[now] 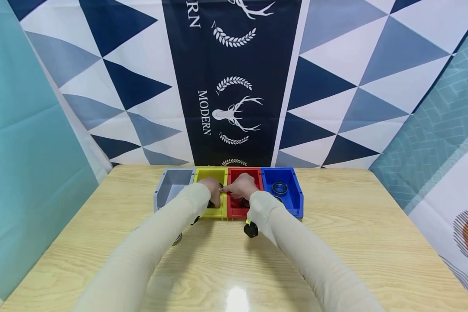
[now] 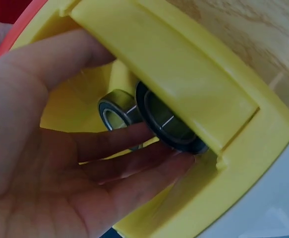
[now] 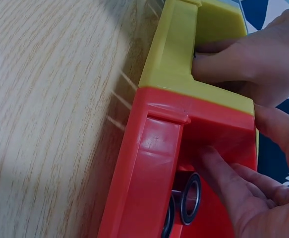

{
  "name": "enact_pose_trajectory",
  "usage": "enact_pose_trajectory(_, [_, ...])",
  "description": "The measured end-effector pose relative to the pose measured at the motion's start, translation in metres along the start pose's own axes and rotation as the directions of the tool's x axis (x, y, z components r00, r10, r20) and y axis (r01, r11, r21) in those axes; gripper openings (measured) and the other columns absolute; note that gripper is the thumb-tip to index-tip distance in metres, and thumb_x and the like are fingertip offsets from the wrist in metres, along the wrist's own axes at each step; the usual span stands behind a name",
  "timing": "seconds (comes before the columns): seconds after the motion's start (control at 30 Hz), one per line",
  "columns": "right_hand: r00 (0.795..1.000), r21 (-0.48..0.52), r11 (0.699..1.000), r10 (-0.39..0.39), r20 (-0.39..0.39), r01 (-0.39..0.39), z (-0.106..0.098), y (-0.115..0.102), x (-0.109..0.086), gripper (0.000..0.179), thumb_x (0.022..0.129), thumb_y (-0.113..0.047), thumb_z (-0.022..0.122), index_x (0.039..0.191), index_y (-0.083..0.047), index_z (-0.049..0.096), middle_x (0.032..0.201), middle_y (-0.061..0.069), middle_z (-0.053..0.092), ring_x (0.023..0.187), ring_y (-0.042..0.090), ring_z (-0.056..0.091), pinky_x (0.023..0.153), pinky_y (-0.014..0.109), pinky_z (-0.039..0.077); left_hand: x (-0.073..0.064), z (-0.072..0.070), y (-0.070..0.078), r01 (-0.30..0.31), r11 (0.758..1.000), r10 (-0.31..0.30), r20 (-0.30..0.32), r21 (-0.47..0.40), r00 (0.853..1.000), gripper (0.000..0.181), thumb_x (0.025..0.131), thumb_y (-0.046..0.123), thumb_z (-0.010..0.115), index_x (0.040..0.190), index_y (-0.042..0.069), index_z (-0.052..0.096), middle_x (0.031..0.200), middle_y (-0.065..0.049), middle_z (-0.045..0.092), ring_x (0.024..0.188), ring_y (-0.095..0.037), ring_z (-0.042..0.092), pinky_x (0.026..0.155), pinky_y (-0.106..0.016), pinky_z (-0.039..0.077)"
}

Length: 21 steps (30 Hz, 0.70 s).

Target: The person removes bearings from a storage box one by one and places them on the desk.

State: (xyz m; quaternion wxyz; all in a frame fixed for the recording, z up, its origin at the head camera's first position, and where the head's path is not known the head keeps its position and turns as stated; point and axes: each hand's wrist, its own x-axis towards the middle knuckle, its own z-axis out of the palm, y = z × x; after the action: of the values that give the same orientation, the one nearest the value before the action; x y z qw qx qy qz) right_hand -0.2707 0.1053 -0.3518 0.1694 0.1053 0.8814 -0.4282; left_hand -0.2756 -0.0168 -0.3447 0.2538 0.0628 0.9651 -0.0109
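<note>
My left hand [image 1: 213, 190] reaches into the yellow bin [image 1: 218, 212]. In the left wrist view its fairly straight fingers touch a black-rimmed ball bearing [image 2: 166, 119] leaning at the front wall; a smaller bearing [image 2: 115, 110] lies beside it. The thumb tip is hidden behind the bin's front lip. My right hand [image 1: 242, 186] straddles the side wall between the yellow bin and the red bin [image 3: 144, 173], fingers inside the red one and thumb over the wall's edge. Bearings [image 3: 189, 198] stand by the red bin's front wall, below those fingers.
A blue bin [image 1: 296, 195] with bearings [image 1: 279, 188] adjoins the red bin on the right, and a grey bin [image 1: 157, 193] adjoins the yellow one on the left. A round metal part [image 1: 177, 239] lies on the wooden table [image 1: 234, 260], partly behind the left sleeve. A patterned curtain hangs behind.
</note>
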Motion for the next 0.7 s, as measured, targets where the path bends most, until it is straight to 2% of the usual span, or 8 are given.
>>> enact_pose_trajectory(0.13, [1.000,0.005,1.000,-0.006,0.003,0.006,0.0003,0.0007,-0.0008,0.025,0.074,-0.028,0.082,0.077,-0.007,0.069,0.072,0.004,0.069,0.077,0.020,0.074,0.080,0.029,0.057,-0.0034,0.0004,0.0005,-0.020,1.000,0.020,0.001,0.015,1.000,0.035,0.079,0.020,0.069,0.112,0.009,0.064,0.112,-0.007,0.060,0.090,-0.019,0.053,0.073,-0.026,0.046])
enact_pose_trajectory(0.33, [1.000,0.008,1.000,-0.008,-0.004,0.008,-0.0005,-0.0012,0.0010,0.029,0.075,-0.029,0.082,0.089,-0.005,0.072,0.087,0.009,0.073,0.081,0.021,0.074,0.082,0.030,0.057,0.0039,0.0003,0.0007,-0.026,0.998,0.026,0.001,0.052,1.000,0.028,0.080,0.009,0.068,0.108,0.009,0.066,0.104,-0.008,0.060,0.086,-0.019,0.055,0.064,-0.025,0.047])
enact_pose_trajectory(0.43, [1.000,0.008,1.000,-0.004,-0.004,0.004,-0.0003,-0.0017,0.0021,0.031,0.075,-0.029,0.082,0.092,-0.005,0.072,0.092,0.009,0.073,0.082,0.021,0.074,0.082,0.030,0.057,0.0043,0.0011,0.0006,-0.023,0.996,0.023,-0.001,0.085,1.000,0.032,0.083,0.009,0.068,0.114,0.009,0.065,0.109,-0.009,0.061,0.089,-0.020,0.057,0.068,-0.025,0.049])
enact_pose_trajectory(0.57, [1.000,0.006,1.000,-0.001,0.003,0.001,0.0005,-0.0016,0.0030,0.031,0.076,-0.029,0.081,0.093,-0.005,0.071,0.094,0.010,0.073,0.083,0.021,0.074,0.083,0.030,0.057,-0.0004,0.0011,-0.0002,-0.071,0.977,0.074,-0.007,0.199,0.997,0.040,0.086,0.012,0.065,0.126,0.010,0.060,0.123,-0.010,0.060,0.098,-0.018,0.056,0.079,-0.027,0.052])
enact_pose_trajectory(0.63, [1.000,0.008,1.000,0.000,0.003,0.000,0.0012,-0.0014,0.0037,0.031,0.076,-0.029,0.081,0.093,-0.005,0.072,0.094,0.010,0.073,0.082,0.021,0.074,0.082,0.030,0.057,-0.0011,0.0011,-0.0013,-0.098,0.967,0.104,-0.012,0.234,0.995,0.043,0.085,0.013,0.067,0.127,0.010,0.060,0.125,-0.011,0.060,0.098,-0.017,0.056,0.079,-0.028,0.053])
enact_pose_trajectory(0.7, [1.000,0.008,1.000,0.004,0.002,-0.004,0.0021,-0.0006,0.0050,0.031,0.076,-0.028,0.081,0.093,-0.005,0.072,0.094,0.010,0.073,0.080,0.020,0.074,0.081,0.030,0.057,-0.0017,0.0010,-0.0030,-0.114,0.969,0.120,-0.016,0.218,0.993,0.045,0.083,0.014,0.070,0.126,0.009,0.060,0.122,-0.010,0.061,0.095,-0.016,0.056,0.076,-0.028,0.052])
